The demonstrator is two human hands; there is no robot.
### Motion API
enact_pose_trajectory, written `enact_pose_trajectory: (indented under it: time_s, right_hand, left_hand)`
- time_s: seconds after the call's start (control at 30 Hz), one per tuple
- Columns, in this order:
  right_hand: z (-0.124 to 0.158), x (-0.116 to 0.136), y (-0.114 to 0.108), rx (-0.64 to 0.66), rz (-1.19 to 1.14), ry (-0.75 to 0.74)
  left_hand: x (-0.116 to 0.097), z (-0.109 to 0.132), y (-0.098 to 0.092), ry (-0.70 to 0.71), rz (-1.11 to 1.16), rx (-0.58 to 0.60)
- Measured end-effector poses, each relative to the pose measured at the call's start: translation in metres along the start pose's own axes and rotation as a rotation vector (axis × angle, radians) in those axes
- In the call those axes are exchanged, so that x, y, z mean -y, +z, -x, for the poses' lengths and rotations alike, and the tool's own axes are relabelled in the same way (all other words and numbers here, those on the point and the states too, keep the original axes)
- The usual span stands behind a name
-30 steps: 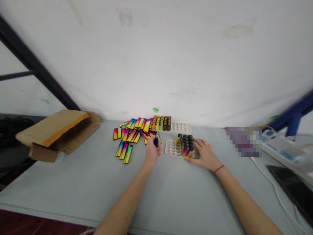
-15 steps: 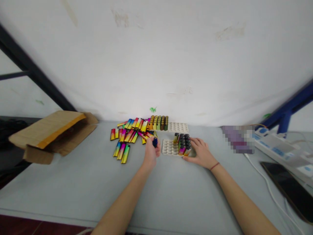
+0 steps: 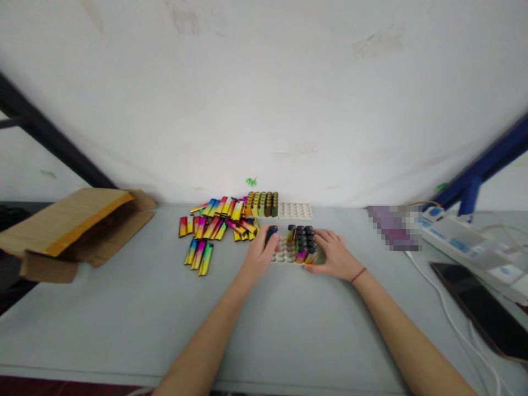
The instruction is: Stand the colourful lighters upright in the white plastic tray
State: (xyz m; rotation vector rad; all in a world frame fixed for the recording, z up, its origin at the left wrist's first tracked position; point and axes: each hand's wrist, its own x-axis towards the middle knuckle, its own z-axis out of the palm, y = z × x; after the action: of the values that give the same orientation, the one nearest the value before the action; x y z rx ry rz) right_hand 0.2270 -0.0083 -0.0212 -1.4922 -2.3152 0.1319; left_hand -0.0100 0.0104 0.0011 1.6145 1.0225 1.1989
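My left hand (image 3: 260,250) is closed around a dark blue-topped lighter (image 3: 271,232), over the left edge of a white tray (image 3: 284,254) with round holes. Several black-topped lighters (image 3: 305,236) stand upright in the tray's right part, and one yellowish lighter (image 3: 291,233) stands just left of them. My right hand (image 3: 333,254) rests with its fingers spread around the tray's right side, thumb at the near corner. Shiny multicoloured lighter sleeves (image 3: 214,223) lie in a pile to the left.
Behind, a block of gold-topped pieces (image 3: 262,203) stands beside an unfilled white tray (image 3: 295,211). An open cardboard box (image 3: 70,225) lies far left. A power strip (image 3: 470,247), white cable and dark phone (image 3: 478,308) are at right.
My left hand has moved right with the lighter, from beside the tray to over its left edge. My right hand stays at the tray. The whole view has shifted slightly.
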Motion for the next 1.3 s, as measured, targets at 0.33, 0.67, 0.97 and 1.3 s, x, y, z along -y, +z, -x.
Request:
enact_pose_trajectory:
  time_s: [0.33, 0.67, 0.97, 1.3]
  right_hand:
    - [0.001, 0.005, -0.002, 0.015, -0.010, 0.011]
    - [0.002, 0.007, -0.002, 0.015, -0.012, 0.017]
    - [0.002, 0.004, 0.000, 0.012, -0.012, 0.013]
    - [0.002, 0.005, 0.000, 0.014, -0.008, 0.019]
  left_hand:
    - [0.001, -0.004, -0.001, 0.245, -0.302, 0.139]
    - [0.005, 0.001, 0.004, 0.129, -0.302, 0.108]
    - [0.003, 0.001, 0.001, 0.208, -0.379, 0.103]
    - [-0.010, -0.003, -0.012, 0.287, -0.681, 0.106]
